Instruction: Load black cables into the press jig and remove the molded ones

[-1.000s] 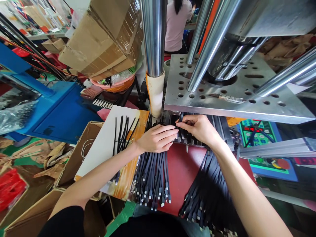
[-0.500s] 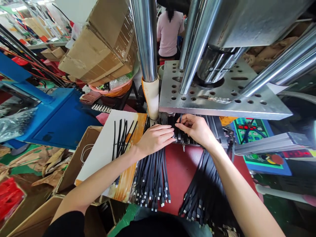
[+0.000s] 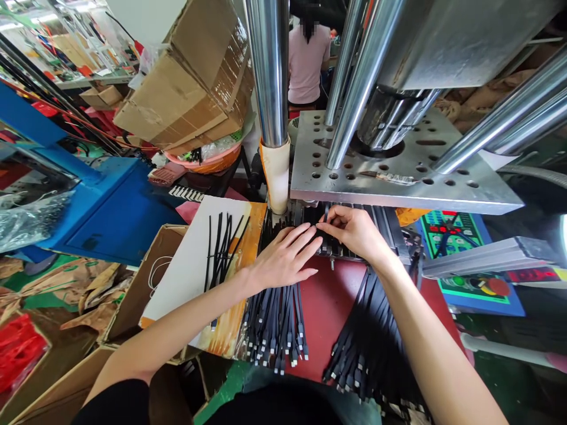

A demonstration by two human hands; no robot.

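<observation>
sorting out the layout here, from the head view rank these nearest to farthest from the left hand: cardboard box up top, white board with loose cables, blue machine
1. white board, just left of the left hand
2. blue machine, farther left
3. cardboard box, up behind, top left

I can read no text anywhere here; the markings on the green control panel [image 3: 447,233] to my right are too small and blurred to make out.

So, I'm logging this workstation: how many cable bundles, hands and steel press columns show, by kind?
Black cable bundles on the red surface: 2 (left bundle, right bundle)
Hands: 2 (left hand, right hand)
Steel press columns: 4 (nearest column)
Total: 8
</observation>
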